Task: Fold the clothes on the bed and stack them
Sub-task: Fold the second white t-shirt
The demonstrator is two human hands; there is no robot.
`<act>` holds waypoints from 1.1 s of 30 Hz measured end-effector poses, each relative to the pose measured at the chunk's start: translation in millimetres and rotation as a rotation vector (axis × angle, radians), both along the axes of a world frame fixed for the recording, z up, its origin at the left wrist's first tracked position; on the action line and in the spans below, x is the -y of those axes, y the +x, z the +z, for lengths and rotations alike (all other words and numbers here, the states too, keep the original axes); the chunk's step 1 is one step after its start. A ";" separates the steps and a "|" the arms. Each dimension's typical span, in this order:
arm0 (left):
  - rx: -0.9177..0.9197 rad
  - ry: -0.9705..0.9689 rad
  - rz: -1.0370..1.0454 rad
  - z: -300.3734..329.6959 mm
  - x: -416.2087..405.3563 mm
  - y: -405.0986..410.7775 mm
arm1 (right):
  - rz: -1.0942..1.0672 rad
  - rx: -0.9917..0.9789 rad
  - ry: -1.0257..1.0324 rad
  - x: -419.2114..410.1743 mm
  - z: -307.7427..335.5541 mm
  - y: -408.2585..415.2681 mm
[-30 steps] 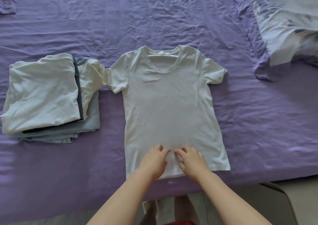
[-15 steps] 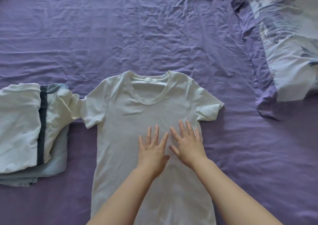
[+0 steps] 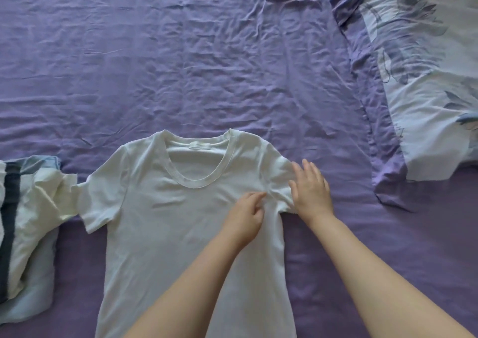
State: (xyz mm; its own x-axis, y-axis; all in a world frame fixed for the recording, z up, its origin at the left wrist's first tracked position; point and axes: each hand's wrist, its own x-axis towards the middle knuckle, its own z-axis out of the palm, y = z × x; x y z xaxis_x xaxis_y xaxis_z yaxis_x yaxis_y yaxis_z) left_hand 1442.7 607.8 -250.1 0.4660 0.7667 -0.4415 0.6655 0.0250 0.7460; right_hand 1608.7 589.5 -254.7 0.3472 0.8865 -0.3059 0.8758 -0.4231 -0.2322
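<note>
The left hand [image 3: 245, 215] is pinching the white shirt [image 3: 165, 229] near the armpit, I think. The right hand [image 3: 311, 189] is lying open on the sleeve. The shirt is lying flat on the bed [image 3: 181, 66], beside the stack [image 3: 23, 234]. Pulling hard could be bunching it up.

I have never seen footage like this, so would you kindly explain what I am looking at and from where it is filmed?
There is no machine here: a person wears a camera on the head, looking down at their own bare arms. A white T-shirt lies flat, front up, on a purple bedsheet. The left hand pinches fabric near the shirt's sleeve seam; the right hand rests open on that sleeve. A stack of folded clothes sits at the left edge, and a patterned pillow at upper right.
</note>
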 end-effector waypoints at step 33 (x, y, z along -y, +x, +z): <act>0.371 -0.555 0.551 15.4 -45.9 -47.0 | 0.236 -0.163 -0.097 10.6 -8.1 -88.6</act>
State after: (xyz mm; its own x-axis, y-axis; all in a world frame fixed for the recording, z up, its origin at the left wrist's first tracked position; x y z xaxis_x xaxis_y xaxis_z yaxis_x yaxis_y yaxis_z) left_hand 1395.7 653.7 -234.7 0.2794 0.6440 -0.7122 0.1672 0.6977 0.6966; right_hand 1520.1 578.9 -262.8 0.0741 0.9008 -0.4279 0.9070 -0.2393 -0.3467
